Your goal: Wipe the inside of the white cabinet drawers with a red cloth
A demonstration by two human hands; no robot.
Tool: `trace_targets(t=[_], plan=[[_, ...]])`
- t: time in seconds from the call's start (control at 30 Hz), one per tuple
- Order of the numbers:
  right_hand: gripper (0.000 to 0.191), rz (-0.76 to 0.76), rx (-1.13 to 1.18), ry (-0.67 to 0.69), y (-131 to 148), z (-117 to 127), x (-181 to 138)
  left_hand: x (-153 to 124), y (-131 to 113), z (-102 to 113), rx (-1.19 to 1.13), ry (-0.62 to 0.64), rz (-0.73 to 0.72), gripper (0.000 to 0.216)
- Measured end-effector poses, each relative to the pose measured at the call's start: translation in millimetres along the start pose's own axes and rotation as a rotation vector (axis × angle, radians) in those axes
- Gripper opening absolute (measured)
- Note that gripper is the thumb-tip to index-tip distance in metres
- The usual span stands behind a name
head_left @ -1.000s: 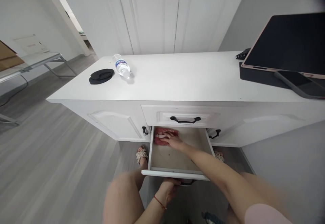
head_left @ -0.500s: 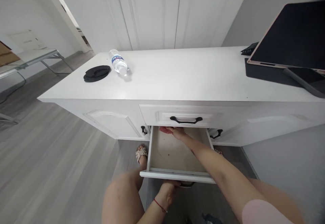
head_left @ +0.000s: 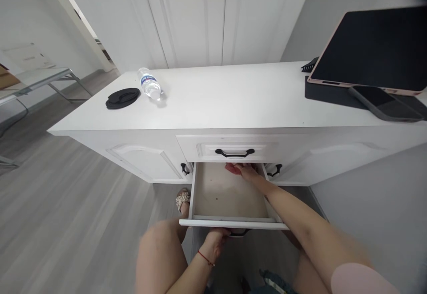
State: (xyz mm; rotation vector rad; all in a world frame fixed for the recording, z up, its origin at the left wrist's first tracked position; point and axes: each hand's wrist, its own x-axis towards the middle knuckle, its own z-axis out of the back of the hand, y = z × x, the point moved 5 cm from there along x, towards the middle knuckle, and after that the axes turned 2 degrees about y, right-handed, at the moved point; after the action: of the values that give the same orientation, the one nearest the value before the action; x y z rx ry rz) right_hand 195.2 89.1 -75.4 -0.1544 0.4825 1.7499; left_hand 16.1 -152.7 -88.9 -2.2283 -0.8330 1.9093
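A white drawer (head_left: 230,196) is pulled out of the white cabinet, and its pale inner floor shows a few small dark specks. Far back inside it, my right hand (head_left: 248,171) presses a red cloth (head_left: 232,168) against the bottom, near the right side; the fingers are partly hidden under the cabinet edge. Below the drawer front, my left hand (head_left: 216,239) is closed at the left end of the black drawer handle (head_left: 240,232). Its fingertips are partly hidden by the drawer front.
On the cabinet top (head_left: 216,102) lie a clear water bottle (head_left: 150,84) and black round pads (head_left: 122,98). To the right are a tablet (head_left: 370,49) and a phone (head_left: 383,102). A shut upper drawer (head_left: 235,149) sits directly above my right hand.
My right hand has slid the red cloth rightward along the back of the drawer. My left hand stays at the drawer front. The view has shifted slightly.
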Motion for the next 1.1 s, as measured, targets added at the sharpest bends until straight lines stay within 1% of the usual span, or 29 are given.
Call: trace_targets(t=[0.1, 0.23, 0.37, 0.43, 0.57, 0.7, 0.83, 0.9, 0.97, 1.03, 1.1], plan=[[0.052, -0.023, -0.050, 0.044, -0.3, -2.3, -16.8, 2.2, 0.5, 0.1, 0.034, 0.004, 0.000, 0.021], [0.063, 0.057, -0.122, 0.104, 5.8, -11.9, -40.8, 4.1, 0.4, -0.2, 0.058, 0.020, 0.000, 0.021], [0.057, 0.159, -0.152, 0.136, 15.1, -21.7, -61.9, 4.7, 0.1, 0.2, 0.084, 0.052, 0.005, 0.022], [0.055, 0.204, -0.099, 0.176, 20.2, -24.3, -70.0, 5.6, 0.2, 0.8, 0.091, 0.064, 0.006, 0.022], [0.058, 0.234, 0.048, 0.299, 29.8, -26.4, -81.2, 7.1, 0.8, 1.1, 0.103, 0.085, 0.000, 0.021], [0.051, 0.257, 0.123, 0.394, 41.1, -26.8, -89.8, 3.1, -0.9, -0.2, 0.092, 0.136, -0.036, 0.018], [0.054, 0.237, 0.221, 0.483, 45.6, -19.0, -97.3, -2.9, -4.5, -0.9, 0.068, 0.188, -0.064, 0.017], [0.058, 0.219, 0.263, 0.478, 43.6, -6.1, -102.6, -4.5, -6.9, -1.4, 0.050, 0.209, -0.081, 0.017], [0.062, 0.202, 0.328, 0.428, 40.1, 13.4, -113.1, -5.0, -8.8, -2.0, 0.031, 0.223, -0.098, 0.018], [0.062, 0.208, 0.450, 0.288, 37.0, 38.6, -131.3, -4.4, -10.2, -2.7, 0.007, 0.229, -0.113, 0.020], [0.059, 0.251, 0.587, 0.046, 33.4, 65.1, -158.5, -3.2, -11.8, -3.5, -0.029, 0.234, -0.133, 0.020]])
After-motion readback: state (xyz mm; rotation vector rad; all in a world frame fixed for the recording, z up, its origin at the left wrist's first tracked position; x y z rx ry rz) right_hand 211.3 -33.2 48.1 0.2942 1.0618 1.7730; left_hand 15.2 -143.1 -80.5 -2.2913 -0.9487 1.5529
